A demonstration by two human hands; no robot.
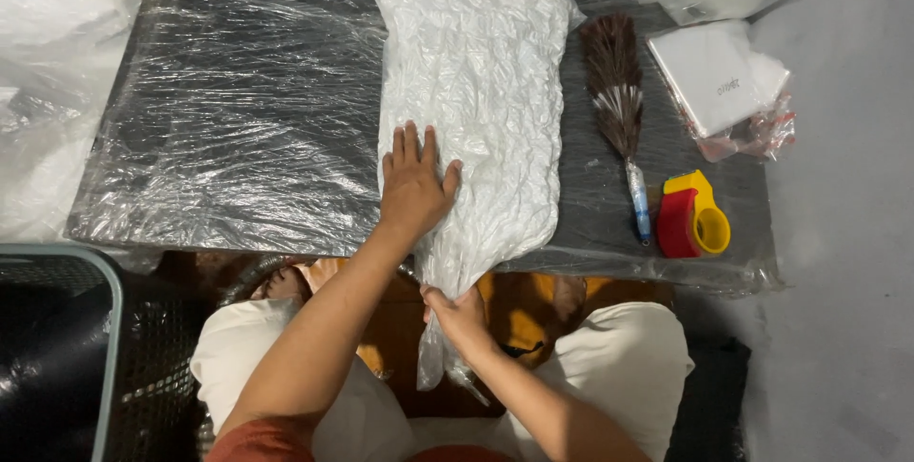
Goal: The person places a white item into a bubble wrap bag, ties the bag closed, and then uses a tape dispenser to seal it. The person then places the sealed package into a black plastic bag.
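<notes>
Pinching the gathered neck of a clear plastic bag (476, 129) of crinkled white material, the right hand (459, 317) is gripping it at the counter (238, 110) edge, while the left hand (414, 186) is pressing flat, fingers spread, on it; a feather duster (614, 91) and red-and-yellow tape dispenser (693, 216) are lying beside.

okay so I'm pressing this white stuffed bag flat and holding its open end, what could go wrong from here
The thin clear bag might tear or slip where the right hand pinches its neck. The left hand presses near one edge only, so the filling may bunch unevenly. The feather duster lies close and could get nudged.
</notes>
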